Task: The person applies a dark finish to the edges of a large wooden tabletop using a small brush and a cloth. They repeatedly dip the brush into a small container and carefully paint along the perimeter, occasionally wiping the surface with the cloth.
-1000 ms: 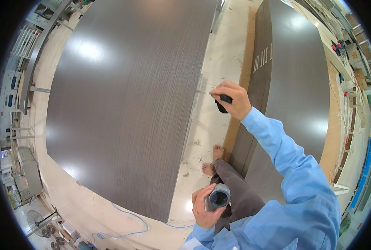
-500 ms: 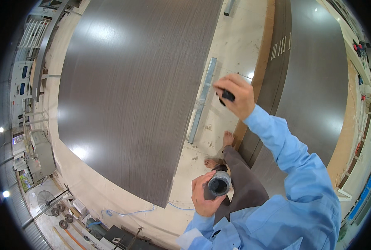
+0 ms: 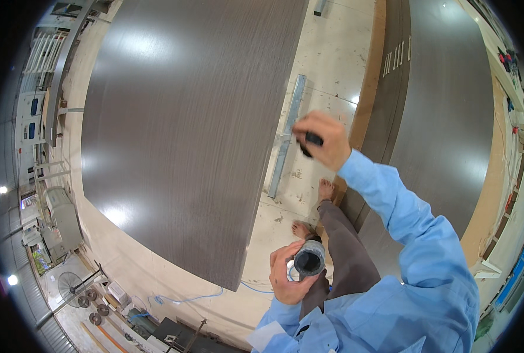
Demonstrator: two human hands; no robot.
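My left hand (image 3: 282, 276) is wrapped round a grey cylindrical container (image 3: 314, 250), whose open, dark mouth faces up. In front of my body it stays close to the near right corner of a large dark wood-grain panel (image 3: 185, 135). Farther forward, my right hand (image 3: 330, 140) is closed round a small black object (image 3: 314, 139); its kind I cannot make out, as the fingers cover most of it. This hand is raised above the strip of floor, a little right of the panel's long edge, and appears slightly blurred.
A second dark panel (image 3: 444, 117) lies on the right, with several pale strips on its left part. Between the panels, a metal bar (image 3: 288, 138) shows beside the left panel's edge. My bare feet (image 3: 325, 191) stand on the floor. A blue hose (image 3: 185, 299) and a fan (image 3: 69, 283) are at lower left.
My right hand has shifted slightly left toward the left panel with the black object. My left hand and the container have hardly moved. The foot nearer the right panel appears slightly farther forward.
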